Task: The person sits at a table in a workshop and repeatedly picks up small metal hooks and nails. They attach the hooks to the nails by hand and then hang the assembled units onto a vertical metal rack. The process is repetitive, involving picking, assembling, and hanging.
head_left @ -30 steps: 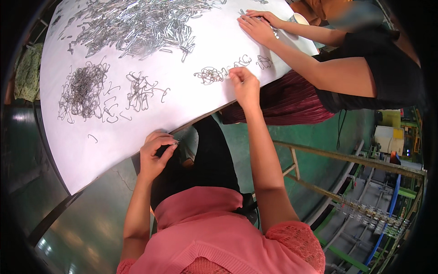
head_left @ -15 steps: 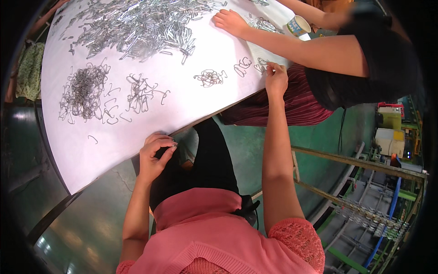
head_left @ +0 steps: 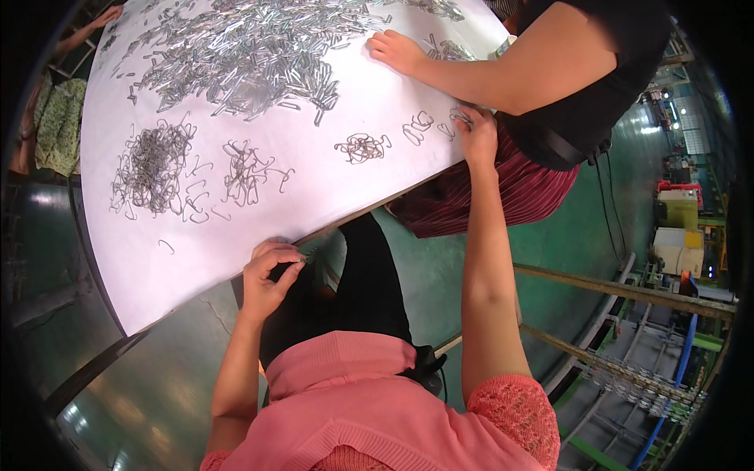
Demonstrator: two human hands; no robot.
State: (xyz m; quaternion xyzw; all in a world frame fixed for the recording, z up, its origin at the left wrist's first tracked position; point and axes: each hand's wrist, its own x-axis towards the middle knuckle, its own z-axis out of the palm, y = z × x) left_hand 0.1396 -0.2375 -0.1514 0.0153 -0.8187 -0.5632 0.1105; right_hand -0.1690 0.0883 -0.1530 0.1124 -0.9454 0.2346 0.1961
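At the table's front edge my left hand [head_left: 271,271] is closed in a pinch, thumb against forefinger. Something tiny may be at the fingertips, too small to name. My right hand [head_left: 477,140] reaches to the right end of the table, fingers bent together over a few bent wire hooks [head_left: 445,131]; what they grip is hidden. Just left of it lie some more wire hooks [head_left: 417,128] and a small tangled heap of hooks [head_left: 362,147]. Farther left are a loose group of hooks [head_left: 245,177] and a dense dark heap of hooks [head_left: 153,169].
Many shiny short metal pieces [head_left: 243,59] cover the far part of the white table [head_left: 314,192]. A co-worker's arm [head_left: 479,82] stretches across the right side, hand on the table. Another person's hand [head_left: 108,16] is at the far left. A metal frame [head_left: 620,286] stands at right.
The view has shifted slightly. The co-worker leans farther over the table, and the paper cup is now mostly hidden. My right hand's fingers have moved onto the hooks; my left hand keeps its pinch.
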